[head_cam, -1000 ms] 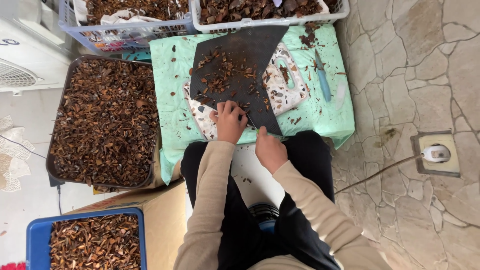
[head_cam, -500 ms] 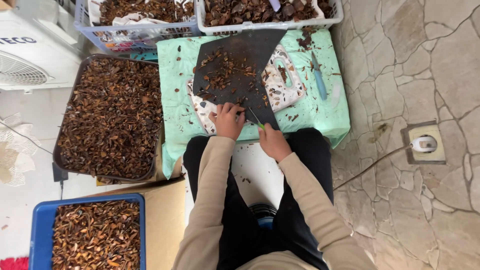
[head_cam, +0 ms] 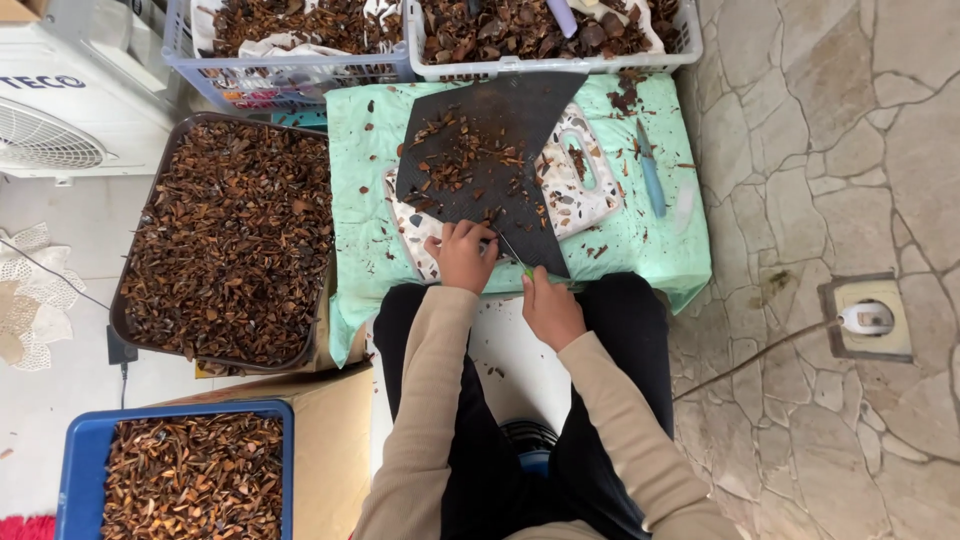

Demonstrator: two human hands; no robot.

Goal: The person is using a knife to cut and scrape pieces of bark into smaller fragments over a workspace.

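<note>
My left hand (head_cam: 464,254) presses down on a small brown piece at the near edge of a dark cutting mat (head_cam: 490,160) strewn with brown chopped bits. My right hand (head_cam: 549,308) grips a small knife (head_cam: 514,253) with a green handle, its thin blade angled toward the left fingers. The mat lies over a speckled white cutting board (head_cam: 585,170) on a table covered with mint green cloth (head_cam: 370,200). Both sleeves are beige.
A brown tray (head_cam: 225,240) heaped with chopped brown pieces sits left, a blue bin (head_cam: 75,460) of the same below it. Two plastic baskets (head_cam: 300,40) (head_cam: 550,35) of brown bits stand behind. A blue pen-like tool (head_cam: 650,170) lies on the cloth. Stone floor with a drain (head_cam: 870,318) lies right.
My right hand moved in toward the left hand and now holds the knife blade by the left fingers. The view shifted slightly.
</note>
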